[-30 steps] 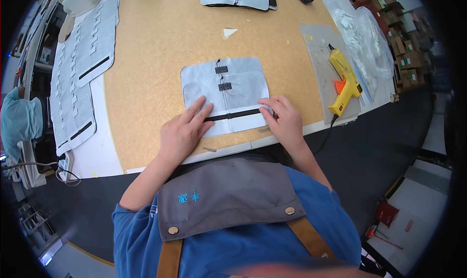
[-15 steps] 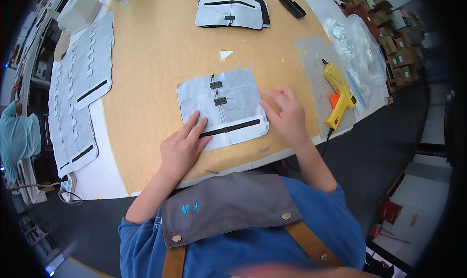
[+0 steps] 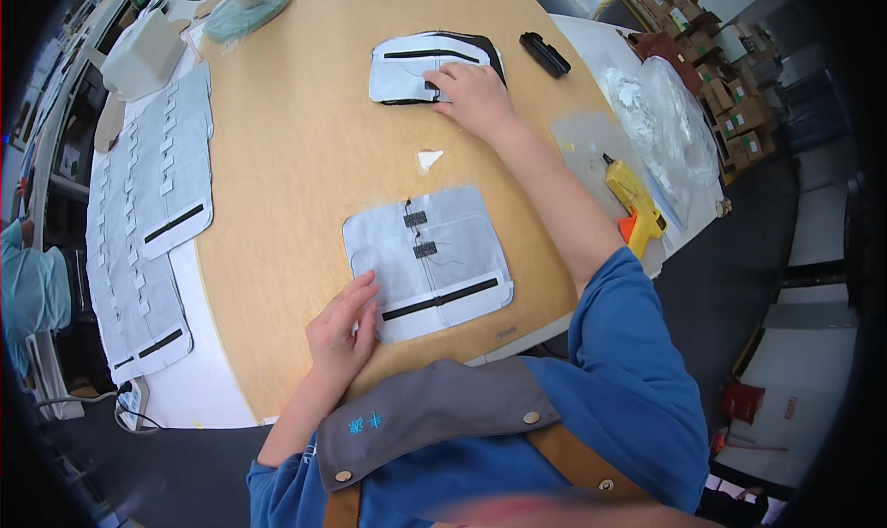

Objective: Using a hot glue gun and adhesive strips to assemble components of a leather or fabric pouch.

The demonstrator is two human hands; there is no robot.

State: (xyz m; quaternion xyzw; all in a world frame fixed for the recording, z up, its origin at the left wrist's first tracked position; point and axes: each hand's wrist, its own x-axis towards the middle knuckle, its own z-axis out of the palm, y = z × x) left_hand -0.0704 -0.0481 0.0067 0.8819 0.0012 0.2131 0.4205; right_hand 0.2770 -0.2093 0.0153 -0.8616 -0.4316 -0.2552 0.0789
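Note:
A flat light-grey fabric panel (image 3: pixel 397 251) lies before me, with two black patches, loose dark threads and a black strip along its near edge. My left hand (image 3: pixel 340 334) rests at its left edge, fingertips on the fabric, fingers loosely bent and apart from the thumb. Farther off, a small stack of similar grey panels (image 3: pixel 393 83) with black edging sits on the table. Over its right half reaches my right hand (image 3: pixel 476 98), fingers on the top panel near a black patch. The thumb is at the stack's near edge, apart from the fingers.
A yellow glue gun (image 3: pixel 635 205) lies on a clear sheet at right, near plastic bags (image 3: pixel 661 121). Beyond the stack is a black object (image 3: pixel 545 55). Long grey panels (image 3: pixel 152 195) cover the left side, by a white container (image 3: pixel 143 59). A white scrap (image 3: pixel 429 160) lies mid-table.
My right hand has left the near panel's right edge and moved far forward onto the stack. My left hand has shifted slightly along the panel's left edge. The view has tilted up.

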